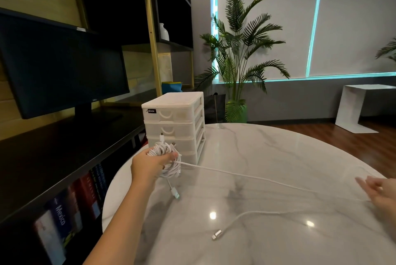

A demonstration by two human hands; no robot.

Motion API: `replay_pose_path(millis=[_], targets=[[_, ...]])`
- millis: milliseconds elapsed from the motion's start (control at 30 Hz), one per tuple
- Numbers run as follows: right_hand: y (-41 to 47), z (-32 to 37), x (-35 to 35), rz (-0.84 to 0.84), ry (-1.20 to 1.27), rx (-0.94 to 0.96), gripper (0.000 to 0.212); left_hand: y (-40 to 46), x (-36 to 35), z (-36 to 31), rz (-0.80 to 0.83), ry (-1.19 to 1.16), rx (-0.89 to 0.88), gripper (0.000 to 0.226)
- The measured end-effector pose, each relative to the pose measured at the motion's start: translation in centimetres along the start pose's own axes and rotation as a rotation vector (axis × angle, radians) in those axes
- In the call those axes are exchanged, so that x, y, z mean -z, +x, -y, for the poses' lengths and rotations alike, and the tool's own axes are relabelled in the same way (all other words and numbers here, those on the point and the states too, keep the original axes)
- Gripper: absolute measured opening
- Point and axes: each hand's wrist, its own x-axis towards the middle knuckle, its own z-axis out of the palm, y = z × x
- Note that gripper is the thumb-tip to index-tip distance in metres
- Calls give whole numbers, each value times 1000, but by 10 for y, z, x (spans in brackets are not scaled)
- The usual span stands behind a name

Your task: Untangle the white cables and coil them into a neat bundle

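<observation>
**Left hand grips the coil, one strand stretched to the right**

While the left arm reaches forward across the near-left edge of the marble table (pixel 267 157), the left hand (pixel 150 163) is curled around a coiled bundle of white cables (pixel 169 157), fingers and thumb wrapped through the loops and holding it raised just in front of the drawer unit (pixel 174 123). One connector pokes up out of the top of the bundle; another plug (pixel 175 193) dangles below it on a short tail. A single strand (pixel 246 177) runs taut from the coil across the table toward the right hand (pixel 379 192), which sits at the frame's right edge, blurred; its fingers look loosely extended, but whether they pinch the strand I cannot tell. A further length of cable curves over the tabletop nearer the camera, ending in a silver-tipped connector (pixel 216 234) lying flat.

The drawer unit is white with translucent drawers, all closed; their contents are not discernible. To the left, a dark shelf carries a monitor (pixel 60 67), with books (pixel 75 207) beneath.
</observation>
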Motion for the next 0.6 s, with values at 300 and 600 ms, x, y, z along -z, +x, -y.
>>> replay_pose_path(millis=[300, 600], targets=[[-106, -63, -134, -101, -1598, 884, 32, -25, -17, -19, 133, -224, 59, 21], [-159, -164, -213, 483, -1247, 853, 29, -47, -42, -16, 238, -285, 127, 17]])
